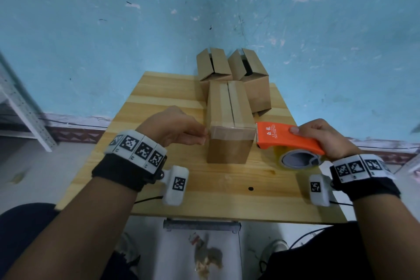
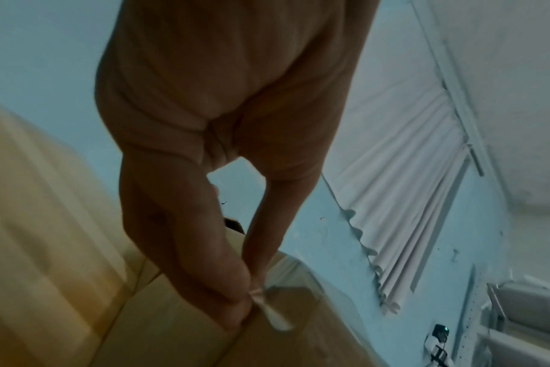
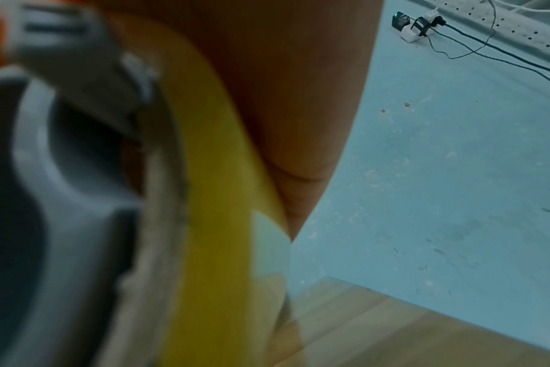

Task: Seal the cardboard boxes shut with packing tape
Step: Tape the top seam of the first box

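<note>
A closed cardboard box (image 1: pixel 229 118) stands mid-table, with clear tape along its top seam and down its near face. My left hand (image 1: pixel 204 136) is at the box's near left top corner. Thumb and forefinger pinch a loose tape end (image 2: pixel 273 315) against the box (image 2: pixel 173 322). My right hand (image 1: pixel 313 134) grips an orange tape dispenser (image 1: pixel 286 138), whose toothed nose is at the box's near right corner. Its yellowish tape roll (image 1: pixel 297 159) hangs below, blurred and close as the roll (image 3: pixel 211 198) in the right wrist view.
Two cardboard boxes with open top flaps (image 1: pixel 213 63) (image 1: pixel 250 70) stand at the far edge of the wooden table (image 1: pixel 204 188), against a blue wall. A white metal shelf frame (image 1: pixel 22 109) stands to the left. Scraps lie on the floor below.
</note>
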{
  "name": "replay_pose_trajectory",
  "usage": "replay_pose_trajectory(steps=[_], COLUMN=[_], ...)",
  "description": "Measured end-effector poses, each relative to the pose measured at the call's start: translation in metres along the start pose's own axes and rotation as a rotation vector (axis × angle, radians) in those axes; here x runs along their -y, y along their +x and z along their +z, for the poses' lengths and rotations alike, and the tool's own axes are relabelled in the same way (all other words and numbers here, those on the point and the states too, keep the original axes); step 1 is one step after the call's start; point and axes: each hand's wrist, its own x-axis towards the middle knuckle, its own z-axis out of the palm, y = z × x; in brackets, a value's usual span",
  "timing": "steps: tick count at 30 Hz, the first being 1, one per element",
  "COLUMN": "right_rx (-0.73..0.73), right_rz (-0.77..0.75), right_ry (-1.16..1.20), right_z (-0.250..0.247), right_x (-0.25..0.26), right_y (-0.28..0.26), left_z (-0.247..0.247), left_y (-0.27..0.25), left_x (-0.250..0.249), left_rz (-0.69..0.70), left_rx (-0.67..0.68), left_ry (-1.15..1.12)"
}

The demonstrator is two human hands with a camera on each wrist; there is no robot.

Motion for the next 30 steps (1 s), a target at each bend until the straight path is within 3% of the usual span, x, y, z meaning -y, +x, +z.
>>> replay_pose_trajectory(steps=[4,7,11,13,15,17,19,21,25,30], right_rx=[0.003,0.051,0.055,0.059,0.054,0.047,0.047,0.05,0.064,0.061], right_rz=[-0.009,-0.023,-0.035,-0.03,-0.029,-0.026,-0.033,-0.024,0.001,0.071], right_ry=[0.02,0.036,0.026,0.039,0.045,0.057,0.058,0.049,0.026,0.082], right_z=[0.005,0.009,0.01,0.009,0.01,0.014,0.018,0.022,0.024,0.007], right_x=[0.0,0.0,-0.001,-0.004,-0.006,-0.007,-0.002,0.001,0.005,-0.015], right_y=[0.0,-0.001,0.0,0.001,0.002,0.003,0.006,0.01,0.015,0.01], left_z=[0.001,0.006,-0.002,-0.003,0.003,0.015,0.025,0.032,0.042,0.053], left_y=[0.006,0.004,-0.009,-0.02,-0.027,-0.025,-0.012,0.003,0.021,0.026], left_x=[0.004,0.009,-0.006,-0.017,-0.024,-0.028,-0.029,-0.029,-0.029,-0.026], left_rz=[0.0,-0.006,0.112,0.245,0.416,0.474,0.474,0.476,0.4,0.327], left_rx=[-0.118,-0.067,-0.05,-0.023,0.052,0.143,0.15,0.147,0.272,0.182], left_ry=[0.392,0.57,0.852,0.974,1.008,0.892,0.823,0.917,1.081,1.133])
